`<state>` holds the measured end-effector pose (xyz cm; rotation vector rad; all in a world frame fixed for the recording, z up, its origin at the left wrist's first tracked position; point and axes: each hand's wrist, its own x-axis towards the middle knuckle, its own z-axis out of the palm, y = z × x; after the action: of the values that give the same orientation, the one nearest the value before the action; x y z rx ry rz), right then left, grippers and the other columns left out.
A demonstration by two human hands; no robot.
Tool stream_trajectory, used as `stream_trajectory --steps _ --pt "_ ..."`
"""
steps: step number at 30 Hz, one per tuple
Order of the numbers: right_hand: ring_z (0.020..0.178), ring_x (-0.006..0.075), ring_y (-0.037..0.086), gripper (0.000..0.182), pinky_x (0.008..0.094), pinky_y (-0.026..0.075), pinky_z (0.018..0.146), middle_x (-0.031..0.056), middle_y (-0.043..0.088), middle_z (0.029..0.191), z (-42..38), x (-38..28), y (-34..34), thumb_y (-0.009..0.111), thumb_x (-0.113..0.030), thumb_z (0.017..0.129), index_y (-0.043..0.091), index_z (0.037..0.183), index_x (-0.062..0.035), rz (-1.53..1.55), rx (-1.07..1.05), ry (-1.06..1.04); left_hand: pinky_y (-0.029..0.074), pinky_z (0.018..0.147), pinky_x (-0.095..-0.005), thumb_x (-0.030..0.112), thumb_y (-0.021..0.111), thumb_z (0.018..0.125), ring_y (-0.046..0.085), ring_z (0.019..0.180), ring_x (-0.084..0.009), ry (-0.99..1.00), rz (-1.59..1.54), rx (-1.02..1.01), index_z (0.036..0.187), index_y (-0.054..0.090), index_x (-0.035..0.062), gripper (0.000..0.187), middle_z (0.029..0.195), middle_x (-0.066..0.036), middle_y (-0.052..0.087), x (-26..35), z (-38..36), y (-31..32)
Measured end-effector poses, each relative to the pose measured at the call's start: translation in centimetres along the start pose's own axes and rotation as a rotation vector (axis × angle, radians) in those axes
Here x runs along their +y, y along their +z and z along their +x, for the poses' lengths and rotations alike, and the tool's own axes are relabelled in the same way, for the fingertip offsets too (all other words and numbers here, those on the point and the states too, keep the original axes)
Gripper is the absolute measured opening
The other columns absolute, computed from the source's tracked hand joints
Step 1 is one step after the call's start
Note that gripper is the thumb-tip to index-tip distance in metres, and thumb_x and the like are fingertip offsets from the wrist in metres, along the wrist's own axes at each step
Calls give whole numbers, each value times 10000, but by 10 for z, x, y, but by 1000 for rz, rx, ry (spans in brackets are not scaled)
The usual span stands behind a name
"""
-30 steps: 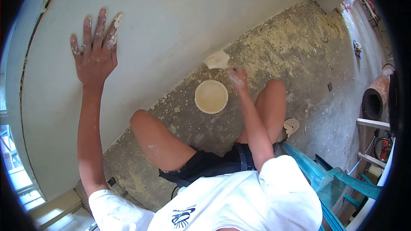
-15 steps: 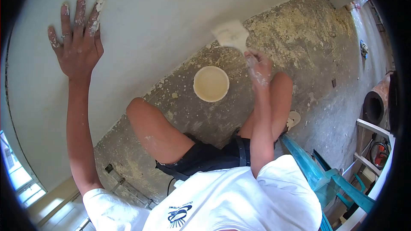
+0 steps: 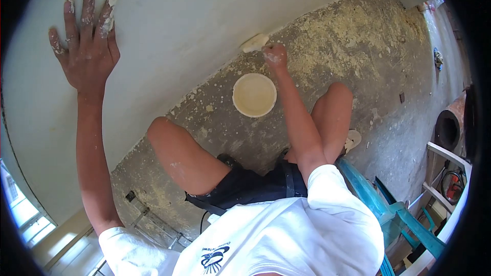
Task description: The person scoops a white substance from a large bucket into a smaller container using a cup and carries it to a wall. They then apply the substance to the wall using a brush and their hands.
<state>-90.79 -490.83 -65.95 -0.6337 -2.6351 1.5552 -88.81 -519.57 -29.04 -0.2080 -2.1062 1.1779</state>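
Observation:
My left hand lies flat on the white wall, fingers spread, with pale paste caked on the fingertips. Closed around the handle of a wide putty knife is my right hand, its knuckles smeared too. The blade is coated in cream-coloured paste and meets the lower part of the wall, near where it joins the floor. Below my right hand a round white bucket stands on the floor, holding cream-coloured paste. The handle is mostly hidden by my fingers.
Dried paste spatters the concrete floor. My bent knees flank the bucket. At the right are a teal plastic chair, a white ladder-like frame and a hollow cylinder. A metal frame lies at lower left.
My right hand has moved left and slightly up, bringing the putty knife from over the floor to the base of the wall. My left hand stays spread on the wall.

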Motion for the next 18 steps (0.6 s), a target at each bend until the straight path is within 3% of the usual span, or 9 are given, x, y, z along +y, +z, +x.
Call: stream_trajectory --steps 2,4,8,10,18 --pt "639 365 595 283 392 459 610 239 609 741 -8 -21 -28 590 -215 678 637 800 36 164 -66 -5 -25 1081 -391 344 422 869 325 1257 -161 -4 36 -9 1154 510 367 299 1310 111 412 2 2 -4" --pt "639 324 606 249 365 457 594 228 615 752 -48 -45 -69 595 -169 706 635 834 40 423 -9 127 -25 1081 -390 348 424 868 331 1253 -158 -4 71 -27 1150 511 369 295 1306 111 417 2 2 -5" --pt "648 272 617 197 340 453 591 201 622 737 -83 -48 -84 599 -125 719 643 840 25 397 98 238 -15 1082 -382 357 425 868 352 1237 -146 -11 70 12 1145 509 387 290 1302 113 422 2 2 -2" --pt "665 290 618 223 355 458 612 191 626 740 -77 -18 -66 596 -169 716 649 840 10 131 119 69 -11 1082 -380 358 424 868 356 1233 -143 -12 70 25 1143 508 393 290 1302 113 422 1 1 -2" --pt "734 347 609 281 405 456 650 221 609 770 -28 -2 -6 567 -241 701 650 833 -8 -22 5 0 -8 1080 -381 370 418 868 375 1216 -138 1 77 32 1148 502 401 294 1298 127 424 0 0 1"
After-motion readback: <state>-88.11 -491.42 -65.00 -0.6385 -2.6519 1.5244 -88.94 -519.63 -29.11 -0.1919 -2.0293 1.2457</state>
